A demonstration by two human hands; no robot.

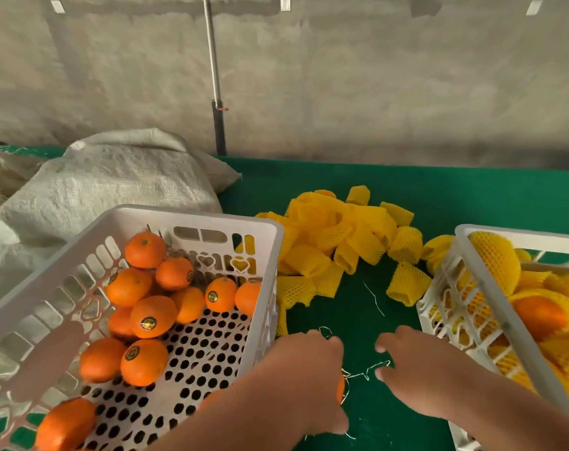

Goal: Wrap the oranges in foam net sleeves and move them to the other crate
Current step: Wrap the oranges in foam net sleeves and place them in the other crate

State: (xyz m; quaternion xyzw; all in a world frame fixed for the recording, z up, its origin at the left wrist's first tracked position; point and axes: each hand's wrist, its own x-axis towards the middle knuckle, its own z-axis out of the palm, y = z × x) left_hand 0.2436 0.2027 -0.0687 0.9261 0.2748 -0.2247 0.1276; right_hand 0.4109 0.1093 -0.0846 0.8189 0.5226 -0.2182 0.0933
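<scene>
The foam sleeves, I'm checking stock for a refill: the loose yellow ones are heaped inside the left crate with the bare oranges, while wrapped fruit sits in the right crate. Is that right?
Not quite. The head view shows the loose foam sleeves heaped on the green table between the crates, not inside the left crate, which holds only bare oranges. Wrapped fruit does sit in the right crate.

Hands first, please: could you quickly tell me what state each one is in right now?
Left hand: grips an orange, mostly hidden beneath it.
Right hand: open, fingers loosely curled, holding nothing.
</scene>
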